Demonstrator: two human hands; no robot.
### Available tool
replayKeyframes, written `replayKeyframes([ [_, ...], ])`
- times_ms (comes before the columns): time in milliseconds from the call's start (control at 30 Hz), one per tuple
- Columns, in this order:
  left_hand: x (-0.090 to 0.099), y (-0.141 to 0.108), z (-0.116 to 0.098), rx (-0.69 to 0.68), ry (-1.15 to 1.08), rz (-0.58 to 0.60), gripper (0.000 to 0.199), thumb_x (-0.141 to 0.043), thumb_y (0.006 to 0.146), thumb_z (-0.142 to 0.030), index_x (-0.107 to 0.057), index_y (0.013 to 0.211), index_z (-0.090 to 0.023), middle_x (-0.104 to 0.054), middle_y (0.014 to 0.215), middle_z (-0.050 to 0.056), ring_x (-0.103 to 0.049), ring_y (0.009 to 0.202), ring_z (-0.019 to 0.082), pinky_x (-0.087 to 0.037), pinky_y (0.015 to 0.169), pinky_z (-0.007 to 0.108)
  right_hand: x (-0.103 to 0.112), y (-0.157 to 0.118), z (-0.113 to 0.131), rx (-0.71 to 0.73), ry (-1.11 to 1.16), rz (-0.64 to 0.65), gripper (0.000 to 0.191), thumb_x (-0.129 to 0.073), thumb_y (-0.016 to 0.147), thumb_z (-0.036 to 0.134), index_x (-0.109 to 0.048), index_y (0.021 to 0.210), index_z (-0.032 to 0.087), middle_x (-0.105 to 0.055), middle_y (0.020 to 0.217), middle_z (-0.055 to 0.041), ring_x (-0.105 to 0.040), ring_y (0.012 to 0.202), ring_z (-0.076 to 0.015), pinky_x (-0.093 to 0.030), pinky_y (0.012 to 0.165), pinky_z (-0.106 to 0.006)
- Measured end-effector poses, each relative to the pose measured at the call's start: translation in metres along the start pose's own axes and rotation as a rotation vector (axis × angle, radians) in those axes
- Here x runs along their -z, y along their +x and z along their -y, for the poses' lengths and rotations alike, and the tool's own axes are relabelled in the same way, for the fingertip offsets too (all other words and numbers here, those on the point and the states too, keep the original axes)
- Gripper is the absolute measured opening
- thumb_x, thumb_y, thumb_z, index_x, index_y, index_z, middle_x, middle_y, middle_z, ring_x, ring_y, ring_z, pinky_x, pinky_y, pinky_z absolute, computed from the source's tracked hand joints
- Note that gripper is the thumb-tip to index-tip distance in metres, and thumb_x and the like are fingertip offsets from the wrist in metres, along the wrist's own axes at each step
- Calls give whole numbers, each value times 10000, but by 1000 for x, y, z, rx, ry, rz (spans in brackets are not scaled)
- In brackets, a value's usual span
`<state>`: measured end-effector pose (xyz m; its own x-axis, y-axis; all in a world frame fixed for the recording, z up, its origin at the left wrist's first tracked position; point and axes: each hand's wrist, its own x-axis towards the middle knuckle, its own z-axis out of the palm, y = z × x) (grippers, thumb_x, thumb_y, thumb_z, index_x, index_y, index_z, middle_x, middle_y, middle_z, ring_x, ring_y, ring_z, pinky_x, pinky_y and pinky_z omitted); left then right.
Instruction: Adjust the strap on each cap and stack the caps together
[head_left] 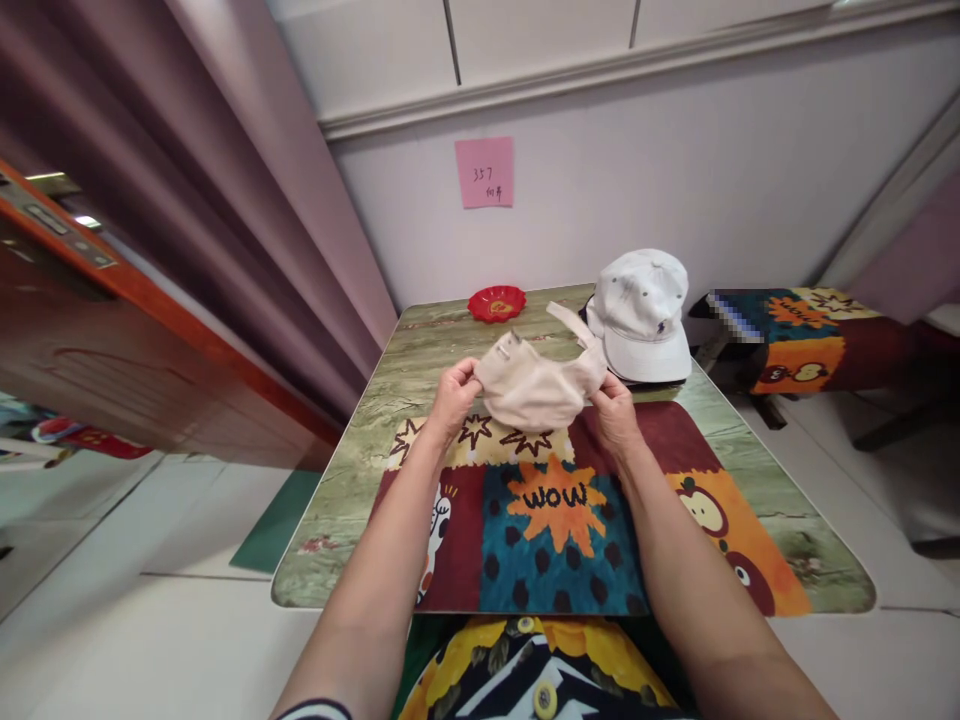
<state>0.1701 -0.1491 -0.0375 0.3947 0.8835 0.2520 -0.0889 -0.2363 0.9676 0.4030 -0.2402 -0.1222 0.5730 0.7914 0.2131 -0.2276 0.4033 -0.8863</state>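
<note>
A beige cap [536, 390] hangs between my two hands over the table, its back strap undone. One strap end sticks up loose on the right, and a small metal buckle shows at the upper left. My left hand [454, 394] pinches the cap's left edge between thumb and fingers. On the opposite edge my right hand [616, 406] grips it the same way. Just behind my right hand sits a white cap [643, 312] with a small dark logo, its brim towards me. Something dark shows under that white cap.
A red scalloped dish [496, 303] lies near the table's back edge. Beneath my arms spreads a colourful mat [559, 540] on the green wood-patterned table [330, 540]. A pink note [484, 172] is stuck on the wall. Curtain and orange door stand left; another mat-covered surface [806, 335] is right.
</note>
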Motion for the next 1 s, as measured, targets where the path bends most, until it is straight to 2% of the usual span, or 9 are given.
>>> replayKeyframes([
  [133,4,-23,22,65,170,-97,104,-550,656,-140,-638,699,-172,-612,667,-12,-524,638,138,-427,653,251,0,-4,6,19,-92,129,54,-626,751,219,-612,700,223,-784,975,-30,-641,1193,-264,-409,1104,-426],
  [233,4,-39,26,23,356,-141,153,-511,700,-139,-653,737,-183,-642,732,5,-573,702,164,-458,703,281,-1,-6,15,79,-170,210,82,-590,815,236,-669,800,227,-784,1007,-41,-642,1210,-268,-400,1122,-450],
  [400,3,-63,9,-204,616,-140,163,-560,835,-178,-708,902,-195,-715,1024,62,-649,1027,217,-497,916,352,-11,-16,41,169,-288,286,191,-579,926,352,-718,914,222,-768,1008,-63,-699,1040,-248,-497,1001,-410],
  [500,2,-75,-8,-273,684,-106,222,-589,859,-175,-718,1037,-207,-688,1223,84,-665,979,189,-530,859,324,-22,-33,68,286,-398,409,191,-585,952,367,-716,923,231,-758,1042,-73,-695,1060,-252,-507,982,-403],
  [633,-15,-76,-28,-243,657,84,383,-611,868,-189,-667,1245,-219,-590,1423,112,-609,672,95,-548,716,284,-33,-58,100,466,-654,562,94,-648,929,318,-702,942,242,-760,1039,-68,-695,1031,-250,-490,974,-407],
  [767,-45,-67,-27,-283,613,418,527,-612,802,-93,-635,1310,-231,-622,1389,98,-659,1027,205,-538,951,350,-25,-68,108,452,-768,617,143,-717,890,354,-668,957,238,-747,1048,-62,-696,994,-236,-514,906,-369],
  [833,-55,-66,-20,-298,612,487,519,-593,790,-61,-654,1275,-237,-677,1266,82,-624,1144,236,-503,1027,378,-17,-70,106,446,-814,638,204,-750,869,377,-678,1003,243,-732,1130,-71,-689,1046,-242,-517,926,-370],
  [933,-57,-68,-11,-285,643,375,437,-603,808,-75,-679,1210,-229,-684,1157,80,-632,1096,236,-518,981,372,-9,-76,100,505,-989,642,291,-766,861,395,-699,1112,264,-688,1261,-91,-644,1173,-272,-482,1013,-420],
  [1000,-51,-70,-7,-274,646,262,402,-625,815,-90,-682,1193,-215,-675,1144,82,-645,1021,218,-537,904,340,-11,-80,95,565,-1106,665,318,-754,872,396,-701,1162,274,-686,1242,-100,-636,1166,-282,-444,1057,-469],
])
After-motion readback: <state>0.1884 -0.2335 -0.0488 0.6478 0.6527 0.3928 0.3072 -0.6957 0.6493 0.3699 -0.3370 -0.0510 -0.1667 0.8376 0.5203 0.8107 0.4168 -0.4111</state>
